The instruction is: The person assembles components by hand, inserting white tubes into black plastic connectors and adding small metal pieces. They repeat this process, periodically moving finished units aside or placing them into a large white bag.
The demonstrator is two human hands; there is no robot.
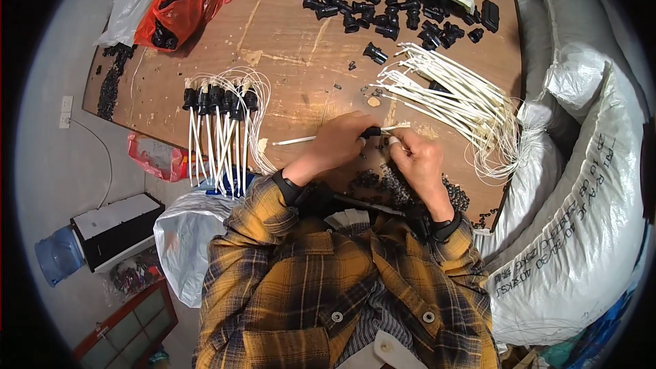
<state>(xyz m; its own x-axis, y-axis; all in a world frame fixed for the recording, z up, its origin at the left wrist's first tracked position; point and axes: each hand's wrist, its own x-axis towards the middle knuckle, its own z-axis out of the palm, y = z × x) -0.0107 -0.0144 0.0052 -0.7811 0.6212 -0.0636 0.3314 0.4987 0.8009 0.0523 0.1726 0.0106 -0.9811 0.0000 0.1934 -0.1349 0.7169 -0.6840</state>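
Observation:
Near the table's front edge, my left hand (335,142) is closed around a small black plastic fitting (371,132). A thin white sleeved wire (292,141) sticks out to the left of that hand, and a pale end shows on the fitting's right side. My right hand (419,160) pinches beside the fitting, its thumb and forefinger at the pale end; what exactly lies between the fingertips is too small to make out. Small dark parts (394,184) lie heaped on the table beneath my hands.
Fittings with white wires (217,102) lie bunched at the left edge. A pile of white sleeved wires (444,92) spreads at the right, below loose black fittings (386,10). A red bag (179,10) sits far left; large white sacks (581,184) line the right side.

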